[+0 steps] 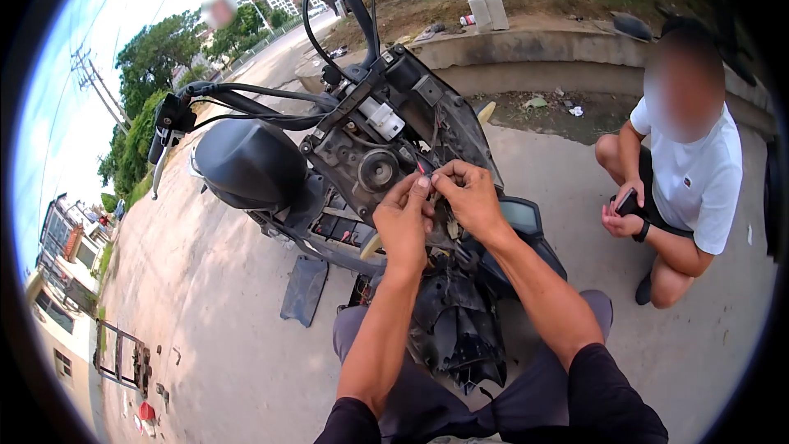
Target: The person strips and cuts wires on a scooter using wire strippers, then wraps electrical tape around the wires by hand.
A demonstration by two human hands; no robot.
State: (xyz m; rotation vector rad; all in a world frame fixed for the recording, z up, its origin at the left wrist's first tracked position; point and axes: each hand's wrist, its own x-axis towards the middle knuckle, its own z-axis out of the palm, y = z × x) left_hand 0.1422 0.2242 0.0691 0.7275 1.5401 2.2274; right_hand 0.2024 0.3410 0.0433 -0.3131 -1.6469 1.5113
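Observation:
A scooter with its front panels off stands before me, its round horn [378, 170] and bundled wires exposed. Both hands meet just right of the horn, fingertips nearly touching. My left hand [404, 214] pinches a thin red wire [422, 168] between thumb and finger. Close against it, my right hand [467, 193] is closed in a pinch too, but what lies between its fingertips is too small to make out. The handlebar [246, 103] and its cables reach out to the upper left, beyond the hands.
A person [686, 173] in a white shirt squats at the right, holding a phone. Black front bodywork [460, 321] lies between my knees, a dark flat panel [304, 289] on the ground to its left. Behind the scooter runs a concrete kerb [559, 48] with white blocks [488, 11].

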